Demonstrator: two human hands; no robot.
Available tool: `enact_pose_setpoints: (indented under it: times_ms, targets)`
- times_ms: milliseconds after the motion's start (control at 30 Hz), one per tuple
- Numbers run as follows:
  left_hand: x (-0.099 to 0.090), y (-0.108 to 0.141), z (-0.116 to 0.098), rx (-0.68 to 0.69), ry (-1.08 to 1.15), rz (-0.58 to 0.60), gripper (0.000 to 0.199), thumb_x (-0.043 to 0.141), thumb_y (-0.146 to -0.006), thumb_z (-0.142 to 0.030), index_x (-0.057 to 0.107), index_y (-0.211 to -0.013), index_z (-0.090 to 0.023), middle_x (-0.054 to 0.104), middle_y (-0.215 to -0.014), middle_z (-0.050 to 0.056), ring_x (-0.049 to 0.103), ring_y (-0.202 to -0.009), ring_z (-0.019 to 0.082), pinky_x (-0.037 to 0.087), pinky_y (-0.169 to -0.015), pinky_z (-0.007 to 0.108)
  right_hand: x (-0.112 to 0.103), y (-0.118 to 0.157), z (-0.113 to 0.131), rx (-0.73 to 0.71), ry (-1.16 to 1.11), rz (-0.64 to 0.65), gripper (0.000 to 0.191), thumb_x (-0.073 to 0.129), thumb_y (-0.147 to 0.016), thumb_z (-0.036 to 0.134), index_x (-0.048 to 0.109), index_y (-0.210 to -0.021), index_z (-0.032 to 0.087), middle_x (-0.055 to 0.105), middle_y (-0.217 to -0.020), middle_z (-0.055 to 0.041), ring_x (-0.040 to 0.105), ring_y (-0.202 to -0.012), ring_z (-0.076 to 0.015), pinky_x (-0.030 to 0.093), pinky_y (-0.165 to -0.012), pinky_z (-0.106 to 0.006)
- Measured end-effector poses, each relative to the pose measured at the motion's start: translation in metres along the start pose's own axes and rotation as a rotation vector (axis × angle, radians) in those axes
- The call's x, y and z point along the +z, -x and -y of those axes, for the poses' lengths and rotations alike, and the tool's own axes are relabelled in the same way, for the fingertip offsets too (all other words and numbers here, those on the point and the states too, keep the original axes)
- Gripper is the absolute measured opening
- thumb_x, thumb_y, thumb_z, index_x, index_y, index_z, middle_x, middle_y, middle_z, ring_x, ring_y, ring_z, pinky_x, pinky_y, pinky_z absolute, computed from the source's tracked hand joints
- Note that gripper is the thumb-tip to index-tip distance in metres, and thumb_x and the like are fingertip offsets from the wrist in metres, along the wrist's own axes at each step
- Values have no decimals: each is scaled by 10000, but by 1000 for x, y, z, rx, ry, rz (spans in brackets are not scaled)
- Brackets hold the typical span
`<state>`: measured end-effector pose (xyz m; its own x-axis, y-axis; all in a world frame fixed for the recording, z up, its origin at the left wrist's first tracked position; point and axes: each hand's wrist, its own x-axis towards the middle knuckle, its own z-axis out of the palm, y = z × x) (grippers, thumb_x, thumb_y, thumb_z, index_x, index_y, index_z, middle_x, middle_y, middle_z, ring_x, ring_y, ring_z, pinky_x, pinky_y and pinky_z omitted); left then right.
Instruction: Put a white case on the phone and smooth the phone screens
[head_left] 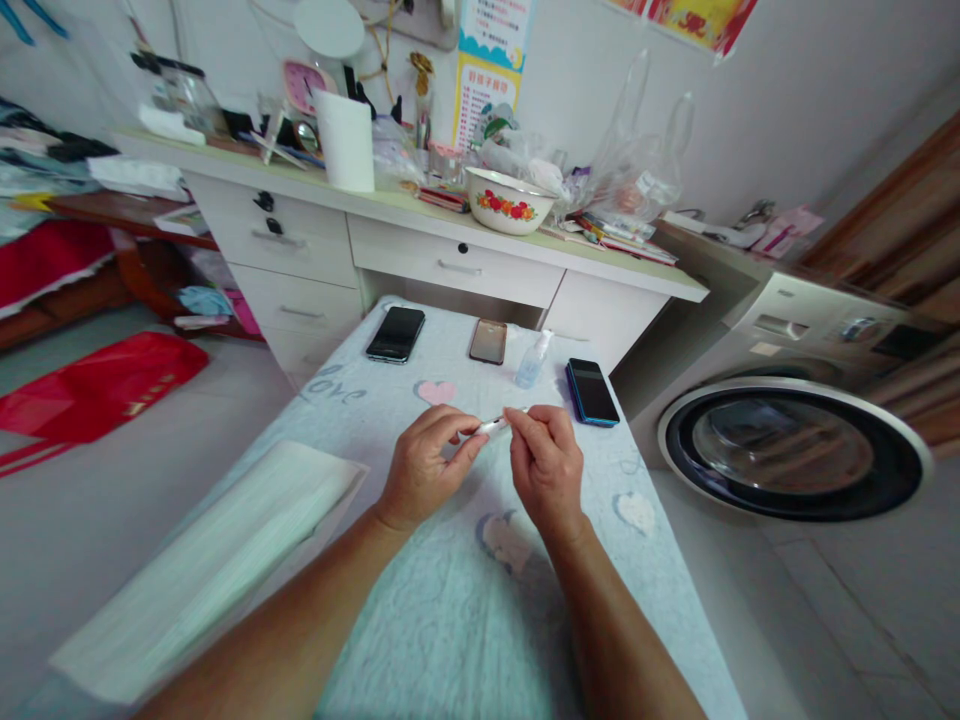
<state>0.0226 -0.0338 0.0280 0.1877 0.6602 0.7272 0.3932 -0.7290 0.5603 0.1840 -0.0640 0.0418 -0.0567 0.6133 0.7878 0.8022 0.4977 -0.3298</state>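
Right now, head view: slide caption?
Left hand holds a white object, right hand at its end, above patterned cloth.

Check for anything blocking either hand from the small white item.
Nothing visible in the way. The left hand pinches the small white item near one end; the right hand is at the other. The spray bottle stands beyond them, not between.

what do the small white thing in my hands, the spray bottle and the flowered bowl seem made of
Small white object: perhaps smooth plastic, from its pale surface, but too small to be sure. Spray bottle: likely clear plastic, being see-through. Flowered bowl: perhaps glossy enamelled metal, from its shiny white wall and flared rim; ceramic is possible.
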Motion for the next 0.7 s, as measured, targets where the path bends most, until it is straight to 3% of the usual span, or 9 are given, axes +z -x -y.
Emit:
enact_pose_setpoints:
  times_ms: [267, 700]
  targets:
    - [-2, 0, -3, -9, 9, -5, 56, 601, -810, -199, 607, -861, -176, 601, -771, 8, 557, -691, 108, 458, -661, 227, 0, -1, -5, 48, 48, -82, 267, 478, -860, 114, 646, -1050, 195, 515, -902, -49, 558, -765, -110, 498, -716, -242]
    - [1, -1, -3, -7, 23, -14, 63, 600, -816, -198, 599, -876, -179, 596, -771, 7, 540, -672, 103, 457, -650, 233, 6, 4, 8, -32, -27, -10, 329, 465, -854, 95, 613, -1120, 219, 534, -923, -55, 580, -821, -124, 514, -734, -254]
